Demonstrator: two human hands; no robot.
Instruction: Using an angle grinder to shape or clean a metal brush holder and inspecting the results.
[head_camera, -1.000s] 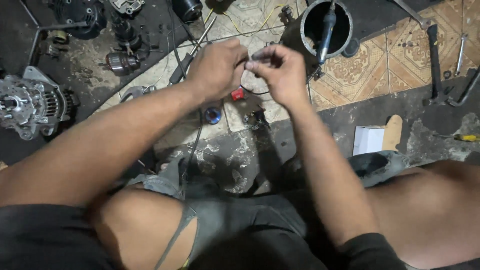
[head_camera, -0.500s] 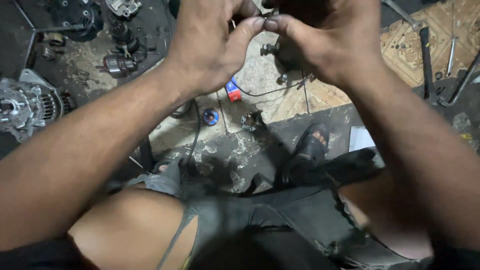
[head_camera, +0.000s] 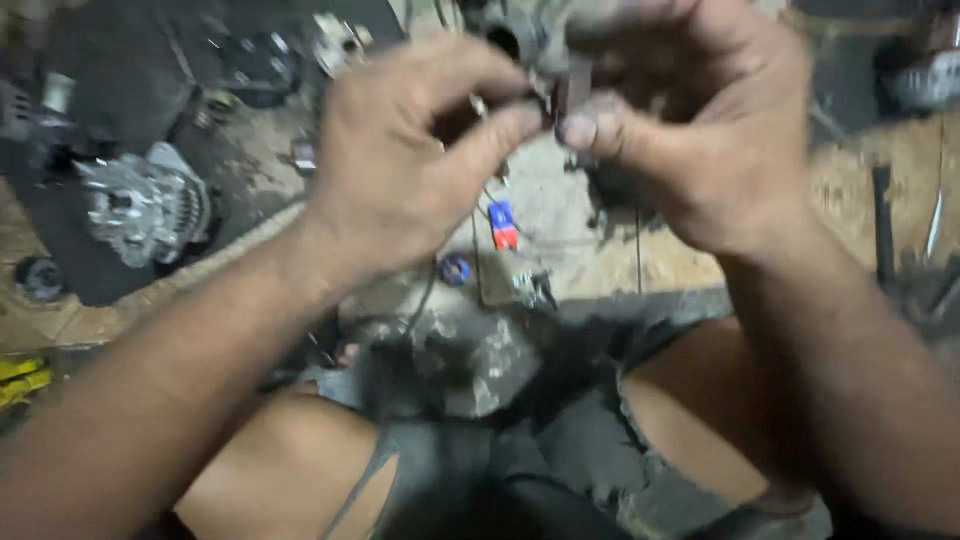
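Small dark metal part (head_camera: 560, 85), blurred, pinched up close between fingertips of left hand (head_camera: 410, 170) and right hand (head_camera: 700, 140), above tiled floor (head_camera: 560, 220) with alternator (head_camera: 145, 205) at left; best handled with firm, steady pinch, over the lap.

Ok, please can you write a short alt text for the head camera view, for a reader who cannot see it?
Two bare hands, the left hand and the right hand, pinch a small dark part between their fingertips, raised close to the camera and blurred. Below, on a dirty tiled floor, lie an alternator and a small red and blue piece.
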